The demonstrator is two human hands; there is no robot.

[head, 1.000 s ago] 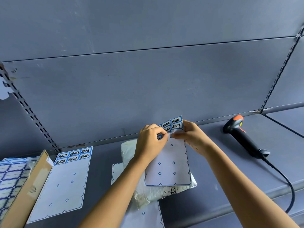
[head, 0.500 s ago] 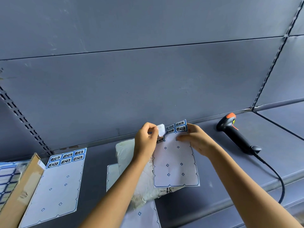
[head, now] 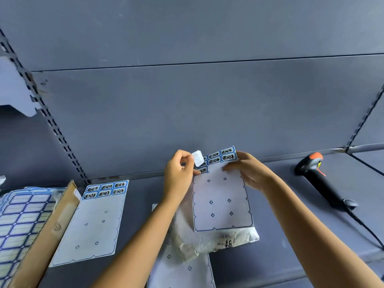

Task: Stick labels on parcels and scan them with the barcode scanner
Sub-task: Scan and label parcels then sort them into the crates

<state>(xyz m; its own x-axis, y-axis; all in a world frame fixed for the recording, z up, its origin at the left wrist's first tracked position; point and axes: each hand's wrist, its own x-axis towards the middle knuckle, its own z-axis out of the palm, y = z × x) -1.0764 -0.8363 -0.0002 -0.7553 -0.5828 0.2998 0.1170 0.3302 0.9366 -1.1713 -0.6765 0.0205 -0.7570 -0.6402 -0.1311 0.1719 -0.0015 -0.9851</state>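
Note:
My left hand (head: 179, 173) pinches a small label (head: 198, 158), peeled up with its pale back showing, just above the top left of a label sheet (head: 221, 199). My right hand (head: 250, 170) pinches that sheet at its top right corner, beside the few blue-edged labels left along its top. The sheet hangs over a white plastic parcel (head: 209, 243) lying on the grey shelf (head: 291, 235). A black barcode scanner (head: 321, 180) with an orange top lies on the shelf at the right, apart from both hands.
A second label sheet (head: 93, 221) lies flat at the left beside a cardboard box (head: 44, 235) holding full label sheets (head: 18, 219). Another used sheet (head: 182, 271) lies under the parcel. The scanner's cable (head: 367, 229) runs off the shelf's front right edge.
My left hand has peeled one label off the sheet's top left and lifted it clear. The right hand keeps holding the sheet, which has tilted slightly.

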